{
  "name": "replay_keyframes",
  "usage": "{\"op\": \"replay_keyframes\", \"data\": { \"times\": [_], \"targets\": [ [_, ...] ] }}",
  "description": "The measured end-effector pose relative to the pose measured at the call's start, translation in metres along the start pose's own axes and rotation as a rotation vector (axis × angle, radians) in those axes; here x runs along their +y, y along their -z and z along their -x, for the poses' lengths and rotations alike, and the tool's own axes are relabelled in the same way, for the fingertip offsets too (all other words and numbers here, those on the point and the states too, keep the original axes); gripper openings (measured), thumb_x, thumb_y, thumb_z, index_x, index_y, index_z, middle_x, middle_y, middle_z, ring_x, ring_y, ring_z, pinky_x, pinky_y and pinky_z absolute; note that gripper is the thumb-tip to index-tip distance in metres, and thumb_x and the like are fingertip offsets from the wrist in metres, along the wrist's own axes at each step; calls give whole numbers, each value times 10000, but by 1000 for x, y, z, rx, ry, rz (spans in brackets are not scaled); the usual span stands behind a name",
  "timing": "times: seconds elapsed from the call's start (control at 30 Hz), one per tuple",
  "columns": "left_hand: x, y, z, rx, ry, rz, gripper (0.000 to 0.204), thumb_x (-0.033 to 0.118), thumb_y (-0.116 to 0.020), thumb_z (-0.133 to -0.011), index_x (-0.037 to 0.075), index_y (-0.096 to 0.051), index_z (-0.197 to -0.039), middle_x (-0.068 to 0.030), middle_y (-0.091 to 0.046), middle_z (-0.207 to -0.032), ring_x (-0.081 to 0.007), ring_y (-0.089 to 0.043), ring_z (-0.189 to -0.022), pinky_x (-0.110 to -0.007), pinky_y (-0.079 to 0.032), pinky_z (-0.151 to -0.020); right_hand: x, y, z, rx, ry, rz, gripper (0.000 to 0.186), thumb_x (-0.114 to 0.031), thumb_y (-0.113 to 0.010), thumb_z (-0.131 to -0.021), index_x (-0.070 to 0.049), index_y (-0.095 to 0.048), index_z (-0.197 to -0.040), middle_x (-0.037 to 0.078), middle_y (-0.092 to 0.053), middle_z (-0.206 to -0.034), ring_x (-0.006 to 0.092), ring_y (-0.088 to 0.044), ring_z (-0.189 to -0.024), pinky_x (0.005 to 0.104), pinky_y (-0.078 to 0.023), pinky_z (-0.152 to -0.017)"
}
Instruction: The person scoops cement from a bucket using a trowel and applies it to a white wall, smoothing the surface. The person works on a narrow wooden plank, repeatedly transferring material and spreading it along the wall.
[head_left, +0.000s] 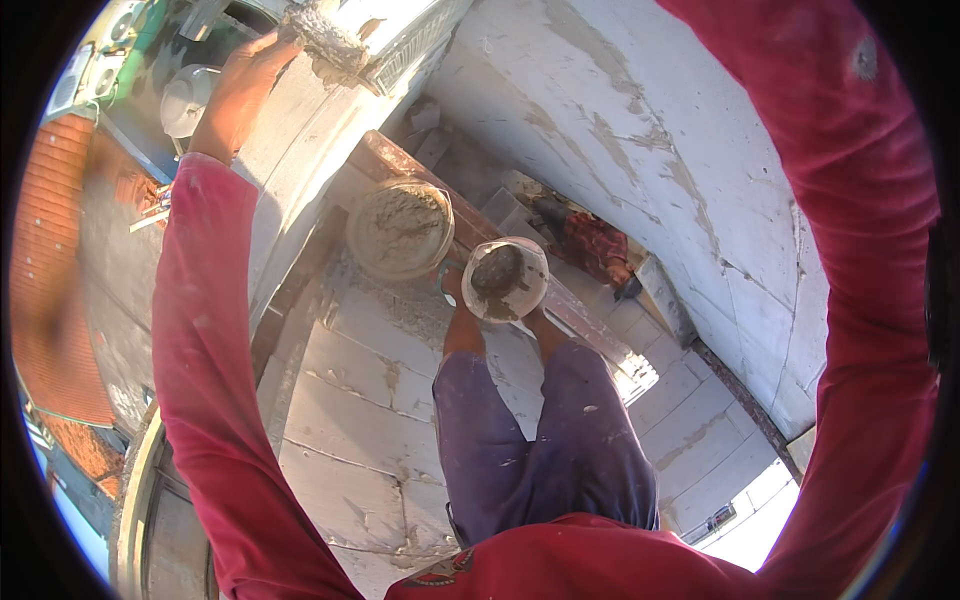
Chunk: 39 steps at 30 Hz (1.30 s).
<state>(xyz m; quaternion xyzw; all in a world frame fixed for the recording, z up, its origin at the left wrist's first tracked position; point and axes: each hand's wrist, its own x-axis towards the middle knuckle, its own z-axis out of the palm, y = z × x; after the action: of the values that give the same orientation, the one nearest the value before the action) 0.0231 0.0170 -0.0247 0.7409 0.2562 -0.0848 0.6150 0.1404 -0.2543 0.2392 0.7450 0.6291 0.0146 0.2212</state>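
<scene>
My left hand (241, 98) is raised at the upper left, its arm stretched out in a red sleeve. Its fingers are closed at the edge of a rough grey mortar-caked piece (328, 42) beside the top of a pale block wall (300, 125). What exactly the fingers grip is hidden. My right arm (850, 190) reaches up along the right side and leaves the picture at the top, so the right hand is out of sight. Below, near my feet, sit a wide bucket of wet mortar (398, 228) and a smaller pale bucket (533, 287) with dark residue inside.
A reddish beam (585, 322) runs diagonally past the buckets. Lower down beyond it is another person in a plaid shirt (592, 243). A tall, mortar-smeared block wall (680, 130) rises on the right. Outside at left, tiled roofs (50, 270) lie far below.
</scene>
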Motion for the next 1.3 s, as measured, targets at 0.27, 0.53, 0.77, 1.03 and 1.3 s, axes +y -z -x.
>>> {"op": "replay_keyframes", "data": {
  "times": [0.27,0.53,0.77,1.03,1.3],
  "targets": [
    [-4,7,2,-33,36,55,600,252,-710,-961,-12,-508,-1462,-129,-546,-1456,-190,-503,-1324,-300,-367,-1125,-3,-7,5,26,5,-15,354,-53,-744,-840,-67,-690,-1189,140,-713,-1080,293,-700,-969,429,-569,-852],
    [-10,15,-2,41,45,40,681,289,-737,-940,-38,-473,-1476,-133,-511,-1495,-183,-483,-1337,-307,-365,-1124,0,-12,9,38,-2,-20,381,-56,-749,-837,-75,-683,-1212,137,-712,-1097,289,-699,-985,431,-565,-861],
    [-5,17,2,18,13,24,711,306,-720,-955,-70,-450,-1495,-151,-561,-1452,-185,-505,-1334,-302,-359,-1138,-3,-15,14,44,-14,-22,404,-58,-752,-835,-82,-677,-1232,135,-711,-1113,286,-699,-1000,433,-562,-870],
    [0,20,13,16,83,25,753,302,-734,-951,-57,-407,-1528,-192,-508,-1504,-209,-466,-1392,-333,-327,-1179,-6,-20,12,57,-9,-35,432,-61,-756,-832,-89,-671,-1254,132,-710,-1131,283,-698,-1016,435,-558,-879],
    [-9,17,-7,-24,42,-5,795,335,-754,-928,-56,-414,-1531,-217,-504,-1511,-254,-446,-1426,-337,-319,-1186,-7,-12,17,45,-8,10,459,-64,-760,-829,-97,-664,-1277,130,-709,-1149,279,-697,-1033,437,-554,-889]
  ]
}}
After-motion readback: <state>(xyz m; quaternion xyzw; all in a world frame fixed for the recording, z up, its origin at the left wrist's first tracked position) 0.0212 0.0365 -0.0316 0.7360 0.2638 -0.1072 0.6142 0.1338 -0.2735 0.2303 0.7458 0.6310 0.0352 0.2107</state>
